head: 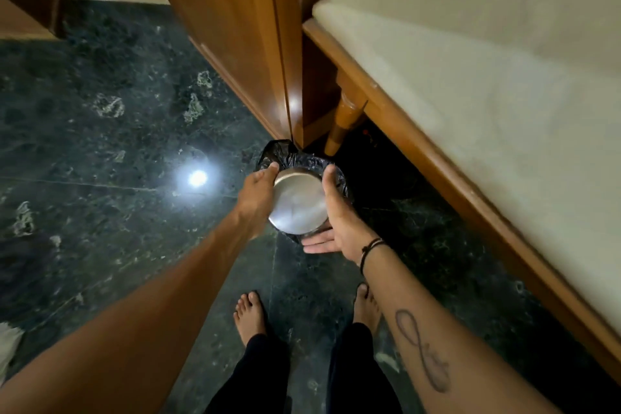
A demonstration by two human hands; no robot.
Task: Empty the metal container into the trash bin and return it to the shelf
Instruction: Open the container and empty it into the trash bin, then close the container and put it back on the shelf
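A bright lamp glare (197, 177) sits on the dark green marble floor (100, 144) at the left. Right of it, the left hand (257, 188) presses its grip against the left edge of the round, shiny metal container (299, 203), fingers curled over the far rim. The container is turned bottom-up, its flat base facing the camera, directly above the small trash bin lined with a black plastic bag (282, 151). The right hand (339, 212) clamps the container's right side, thumb up along the edge and fingers spread beneath the near rim. Black cords circle that wrist. Farther right runs a wooden-framed bed with a cream mattress (487, 94).
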